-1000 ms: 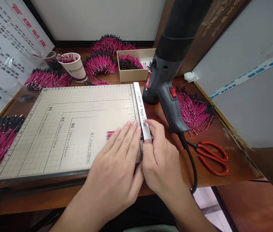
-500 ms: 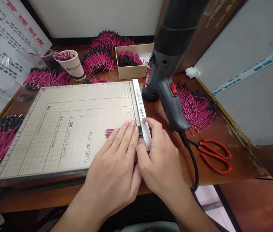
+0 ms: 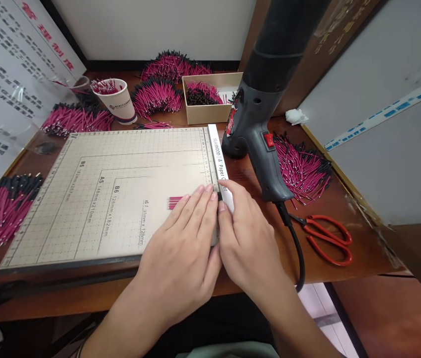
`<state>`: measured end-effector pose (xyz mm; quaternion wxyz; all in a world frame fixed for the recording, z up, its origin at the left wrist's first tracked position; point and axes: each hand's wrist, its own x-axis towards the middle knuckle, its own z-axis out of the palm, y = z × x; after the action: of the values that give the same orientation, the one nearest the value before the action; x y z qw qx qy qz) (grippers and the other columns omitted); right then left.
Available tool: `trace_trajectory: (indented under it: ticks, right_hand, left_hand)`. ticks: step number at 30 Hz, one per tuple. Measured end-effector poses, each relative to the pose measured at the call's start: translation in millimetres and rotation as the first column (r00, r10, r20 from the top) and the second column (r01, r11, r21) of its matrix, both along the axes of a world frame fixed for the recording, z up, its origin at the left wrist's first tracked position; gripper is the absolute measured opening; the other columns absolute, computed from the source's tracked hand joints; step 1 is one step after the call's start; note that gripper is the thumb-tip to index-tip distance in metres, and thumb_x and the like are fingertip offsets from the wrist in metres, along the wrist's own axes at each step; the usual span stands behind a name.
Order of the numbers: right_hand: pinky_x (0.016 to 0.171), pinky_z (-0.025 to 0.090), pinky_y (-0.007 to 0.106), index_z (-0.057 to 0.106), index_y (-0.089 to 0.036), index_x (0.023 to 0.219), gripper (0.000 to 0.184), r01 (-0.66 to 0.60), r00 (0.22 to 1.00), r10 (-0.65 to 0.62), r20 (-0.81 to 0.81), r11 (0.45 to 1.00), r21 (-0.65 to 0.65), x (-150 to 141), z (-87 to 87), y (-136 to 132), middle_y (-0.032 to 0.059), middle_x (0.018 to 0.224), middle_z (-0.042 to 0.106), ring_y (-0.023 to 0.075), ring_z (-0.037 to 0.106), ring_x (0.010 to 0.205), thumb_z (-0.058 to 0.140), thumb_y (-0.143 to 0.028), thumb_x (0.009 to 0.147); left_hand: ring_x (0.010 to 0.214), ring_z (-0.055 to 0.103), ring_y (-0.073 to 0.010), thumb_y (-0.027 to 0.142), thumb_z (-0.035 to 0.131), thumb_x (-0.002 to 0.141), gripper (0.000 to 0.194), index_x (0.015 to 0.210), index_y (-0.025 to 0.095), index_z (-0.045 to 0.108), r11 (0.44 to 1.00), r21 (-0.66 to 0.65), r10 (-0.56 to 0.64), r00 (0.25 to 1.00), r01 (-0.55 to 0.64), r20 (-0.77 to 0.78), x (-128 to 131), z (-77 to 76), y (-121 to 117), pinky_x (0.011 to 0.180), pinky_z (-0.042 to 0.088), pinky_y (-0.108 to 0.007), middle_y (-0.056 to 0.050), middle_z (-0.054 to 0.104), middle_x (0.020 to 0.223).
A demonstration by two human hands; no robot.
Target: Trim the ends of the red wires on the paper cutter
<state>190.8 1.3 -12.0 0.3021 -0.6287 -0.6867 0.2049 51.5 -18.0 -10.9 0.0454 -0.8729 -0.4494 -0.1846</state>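
Head view. I note the left hand flat, fingers together, over a small row of pink wires on the cutter board; pink ends protrude left, black ends at the white strip. Right hand: thumb and forefinger bent at the strip; whether they pinch anything, I cannot tell. My judgement: this row is laid out and being squared up, not finished. Piles remain around, including the right-hand pile; I cannot tell which are done.

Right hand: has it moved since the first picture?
Yes: the right hand has shifted slightly left against the white strip, its thumb now nearer the strip's left edge.
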Motion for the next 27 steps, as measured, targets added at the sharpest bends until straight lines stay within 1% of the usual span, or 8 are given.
trace_trajectory:
  ticks: [3,6,8,10,14,17,20,27]
  right_hand:
    - [0.105,0.054,0.047,0.057,-0.015,0.139,0.043,-0.002,1.0,-0.001,0.029,0.996,0.093,1.9,4.9,-4.6,0.013,0.141,0.063,0.0254,0.061,0.13,0.034,-0.028,0.105]
    - [0.114,0.048,0.053,0.055,-0.009,0.144,0.046,-0.124,0.986,0.096,0.137,0.968,0.22,-4.6,14.7,-15.6,0.0148,0.152,0.054,0.0276,0.052,0.142,0.035,-0.024,0.106]
    - [0.119,0.042,0.059,0.051,-0.002,0.148,0.051,-0.256,0.953,0.208,0.218,0.942,0.217,-14.6,19.3,-23.0,0.0167,0.157,0.048,0.0303,0.046,0.148,0.034,-0.026,0.106]
    - [0.121,0.039,0.063,0.047,0.003,0.15,0.059,-0.319,0.927,0.268,0.263,0.931,0.175,-25.8,20.1,-27.2,0.0193,0.158,0.043,0.0326,0.042,0.151,0.031,-0.036,0.109]
    - [0.12,0.036,0.068,0.044,0.008,0.151,0.077,-0.321,0.913,0.27,0.305,0.938,0.132,-34.9,16.4,-24.1,0.0235,0.157,0.041,0.0361,0.041,0.151,0.024,-0.054,0.109]
    - [0.121,0.03,0.073,0.049,-0.001,0.15,0.06,-0.304,0.917,0.239,0.321,0.937,0.17,-22.9,17.0,-15.4,0.0197,0.157,0.045,0.0363,0.045,0.148,0.028,-0.041,0.11]
    - [0.121,0.026,0.075,0.061,-0.01,0.135,0.042,-0.18,0.948,0.102,0.3,0.952,0.246,-5.2,16.6,-4.3,0.0182,0.156,0.049,0.0375,0.044,0.148,0.035,-0.024,0.105]
    - [0.126,0.026,0.062,0.059,-0.011,0.119,0.037,-0.164,0.959,0.156,0.237,0.986,0.015,-2.1,2.2,12.1,0.0218,0.152,0.046,0.0355,0.034,0.154,0.028,-0.025,0.104]
  left_hand:
    - [0.15,0.041,-0.0321,0.026,0.037,0.103,0.057,0.148,-0.006,0.046,1.0,-0.012,0.027,1.0,-0.027,0.012,-6.2,3.8,-4.7,0.123,0.036,-0.046,-0.022,0.044,0.159]
    - [0.151,0.041,-0.0318,0.026,0.034,0.105,0.055,0.15,-0.005,0.044,0.997,0.001,0.077,0.997,-0.077,0.003,-19.8,5.5,-7.8,0.124,0.031,-0.048,-0.021,0.043,0.16]
    - [0.15,0.043,-0.0324,0.023,0.03,0.106,0.054,0.15,-0.005,0.044,0.995,0.021,0.097,0.995,-0.097,-0.014,-30.9,5.0,-7.6,0.122,0.032,-0.05,-0.021,0.045,0.159]
    - [0.148,0.045,-0.0336,0.024,0.03,0.107,0.054,0.15,-0.004,0.045,0.993,0.034,0.111,0.994,-0.11,-0.024,-40.7,4.1,-6.4,0.12,0.034,-0.052,-0.02,0.047,0.157]
    - [0.145,0.048,-0.0338,0.025,0.033,0.107,0.053,0.149,-0.002,0.049,0.991,0.051,0.127,0.992,-0.126,-0.024,-47.8,4.3,-5.7,0.119,0.035,-0.053,-0.018,0.051,0.155]
    - [0.145,0.05,-0.0305,0.023,0.032,0.107,0.051,0.148,0.0,0.051,0.993,0.044,0.114,0.993,-0.113,-0.009,-42.1,4.9,-7.0,0.121,0.034,-0.05,-0.015,0.052,0.154]
    - [0.144,0.051,-0.0279,0.026,0.033,0.109,0.05,0.147,0.002,0.053,0.996,0.05,0.075,0.997,-0.075,0.002,-32.7,3.2,-6.9,0.121,0.035,-0.047,-0.013,0.053,0.154]
    - [0.139,0.056,-0.0308,0.029,0.031,0.109,0.052,0.142,0.0,0.058,0.996,0.088,0.032,0.999,-0.029,-0.03,-22.7,-4.2,-3.3,0.115,0.046,-0.049,-0.017,0.055,0.149]
